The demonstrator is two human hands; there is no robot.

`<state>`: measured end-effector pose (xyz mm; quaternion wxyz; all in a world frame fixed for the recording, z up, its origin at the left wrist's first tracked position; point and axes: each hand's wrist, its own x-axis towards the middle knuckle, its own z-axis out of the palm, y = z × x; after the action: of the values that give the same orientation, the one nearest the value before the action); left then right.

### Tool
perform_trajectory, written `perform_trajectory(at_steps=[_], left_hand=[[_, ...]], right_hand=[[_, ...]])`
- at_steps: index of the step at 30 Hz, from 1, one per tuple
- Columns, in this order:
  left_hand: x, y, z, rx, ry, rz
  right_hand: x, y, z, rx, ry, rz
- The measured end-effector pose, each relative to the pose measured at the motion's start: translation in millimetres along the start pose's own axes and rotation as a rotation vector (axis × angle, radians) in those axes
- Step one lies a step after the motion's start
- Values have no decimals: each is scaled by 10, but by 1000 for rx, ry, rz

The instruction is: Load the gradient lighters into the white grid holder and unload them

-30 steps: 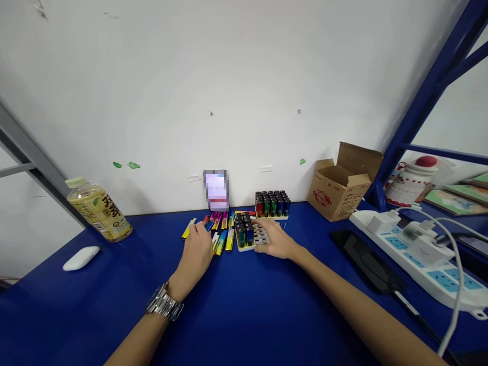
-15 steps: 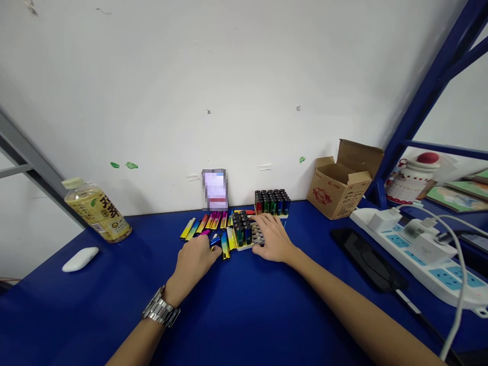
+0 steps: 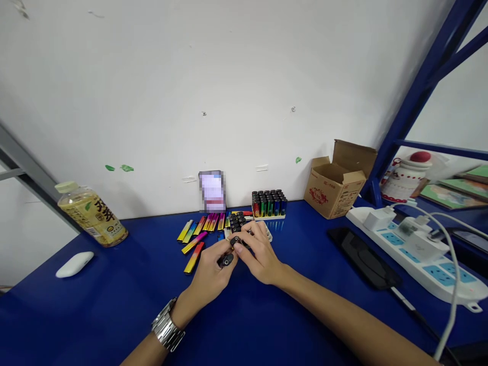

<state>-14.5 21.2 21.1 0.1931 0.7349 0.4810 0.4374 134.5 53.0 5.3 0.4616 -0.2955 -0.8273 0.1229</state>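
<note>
While my left hand (image 3: 209, 272) is pinching one lighter (image 3: 227, 260) black cap up, my right hand (image 3: 259, 254) is gripping a second lighter (image 3: 236, 240) at fingertip level, both lifted just in front of the half-filled tray (image 3: 244, 226), presumably for slotting; loose lighters (image 3: 198, 234) are lying fanned alongside on the blue table (image 3: 114, 305).

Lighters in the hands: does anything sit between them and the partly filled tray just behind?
Nothing visible does. The left hand and right hand hold lighters right in front of the partly filled tray; the loose lighters lie off to the left of it.
</note>
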Motion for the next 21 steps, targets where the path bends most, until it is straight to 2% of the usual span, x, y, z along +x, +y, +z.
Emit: perform_trajectory(at_steps=[2, 4, 7, 11, 14, 19, 21], left_hand=[[-11, -14, 3, -34, 15, -1], [-15, -34, 1, -72, 66, -23], [-8, -71, 8, -121, 127, -112], [8, -142, 38, -156, 186, -231], [10, -188, 52, -151, 156, -277], [6, -199, 50, -91, 130, -283], [7, -195, 47, -65, 131, -281]], right_hand=[[11, -5, 9, 60, 76, 21], [32, 27, 17, 136, 213, 45], [72, 144, 13, 322, 363, 191], [100, 403, -29, 539, 351, 462], [100, 583, -52, 583, 295, 596], [97, 690, -43, 362, 323, 639], [96, 691, -39, 352, 328, 640]])
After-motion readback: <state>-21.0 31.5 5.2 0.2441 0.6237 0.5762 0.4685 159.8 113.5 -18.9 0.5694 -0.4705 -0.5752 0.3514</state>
